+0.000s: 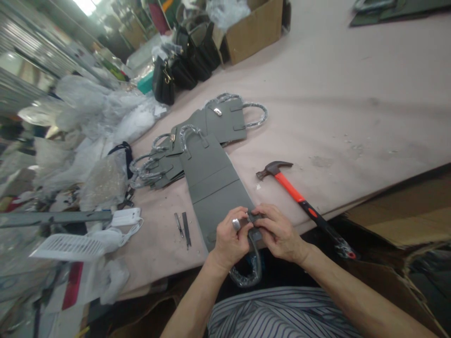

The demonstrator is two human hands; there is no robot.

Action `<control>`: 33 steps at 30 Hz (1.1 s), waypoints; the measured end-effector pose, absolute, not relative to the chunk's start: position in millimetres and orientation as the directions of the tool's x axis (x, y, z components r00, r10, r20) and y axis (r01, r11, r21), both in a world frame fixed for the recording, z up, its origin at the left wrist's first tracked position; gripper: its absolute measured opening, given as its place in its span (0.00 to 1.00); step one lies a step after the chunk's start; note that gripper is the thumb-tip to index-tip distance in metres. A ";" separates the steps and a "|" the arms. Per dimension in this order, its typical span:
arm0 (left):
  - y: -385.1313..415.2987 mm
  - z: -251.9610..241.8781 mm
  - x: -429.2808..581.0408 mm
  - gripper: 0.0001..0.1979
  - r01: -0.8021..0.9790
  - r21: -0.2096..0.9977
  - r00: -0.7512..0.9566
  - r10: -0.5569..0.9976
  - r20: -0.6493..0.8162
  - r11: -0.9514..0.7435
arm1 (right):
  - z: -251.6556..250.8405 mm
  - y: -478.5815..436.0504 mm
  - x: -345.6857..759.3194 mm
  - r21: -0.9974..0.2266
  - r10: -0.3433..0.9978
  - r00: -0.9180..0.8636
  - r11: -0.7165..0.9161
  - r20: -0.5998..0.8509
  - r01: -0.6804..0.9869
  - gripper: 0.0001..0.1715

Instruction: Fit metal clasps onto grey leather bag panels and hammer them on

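Observation:
A flat grey-green handbag panel (214, 180) stretches from the table's middle to its near edge. At its near corner my left hand (232, 237) and my right hand (278, 232) meet, fingertips pinched on the end of a plastic-wrapped bag handle (256, 263). The handle's loop hangs past the table edge toward my lap. A ring sits on a left finger. What lies between the fingertips is too small to make out. To the right rests a claw hammer (296, 195) with an orange and black grip. Two slim metal tools (183, 230) lie left of the panel.
More grey-green bag panels (225, 119) with wrapped handles are stacked behind. Several black handbags (183, 65) and a cardboard box (255, 33) stand at the back. Plastic wrapping (95, 112) heaps on the left, near a white fan-like device (73, 246). Cardboard (405, 211) lies below the right edge.

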State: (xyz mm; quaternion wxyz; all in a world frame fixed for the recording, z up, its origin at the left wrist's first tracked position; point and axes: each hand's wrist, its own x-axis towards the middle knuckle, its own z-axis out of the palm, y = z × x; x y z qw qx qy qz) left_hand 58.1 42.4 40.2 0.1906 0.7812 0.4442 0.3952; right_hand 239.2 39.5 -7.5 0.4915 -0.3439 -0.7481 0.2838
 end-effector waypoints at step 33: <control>37.9 34.6 73.5 0.10 0.448 0.809 0.134 0.923 0.360 -0.380 | 186.1 16.5 314.4 -0.444 0.823 -0.344 0.542 0.451 0.714 0.22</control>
